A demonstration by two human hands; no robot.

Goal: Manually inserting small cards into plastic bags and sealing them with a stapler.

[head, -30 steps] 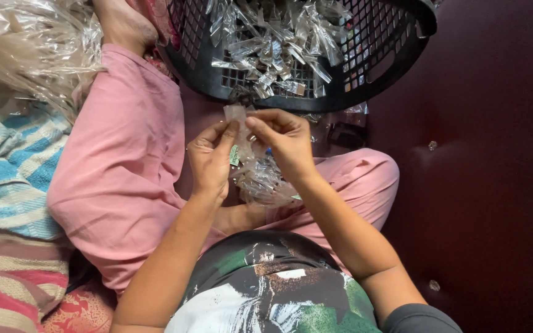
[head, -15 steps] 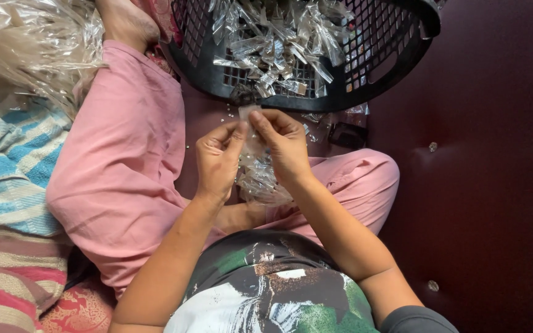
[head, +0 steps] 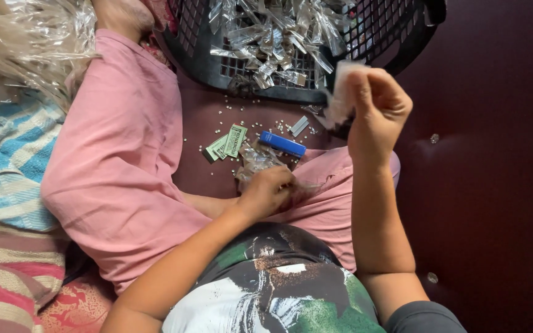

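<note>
My right hand (head: 377, 108) is raised near the rim of a black plastic basket (head: 217, 68) and pinches a small clear plastic packet (head: 340, 95). My left hand (head: 268, 191) is down in my lap, fingers closed on a crumpled clear plastic bag (head: 255, 161) that rests between my pink-trousered legs (head: 124, 160). The basket holds several small clear packets (head: 279, 34). On the dark red floor between my legs lie a blue lighter (head: 283, 143), small green paper slips (head: 228, 143), a small silver strip (head: 299, 126) and scattered tiny white beads (head: 220, 117).
A heap of crinkled clear plastic (head: 26, 43) lies at the upper left. Striped blue and red cloth (head: 4, 185) is on the left. Dark red floor (head: 488, 185) stretches to the right, with a few stray beads on it.
Both hands were together in front of me working a small packet. My right hand has since lifted right toward the basket with the packet, and my left hand dropped to the bag in my lap.
</note>
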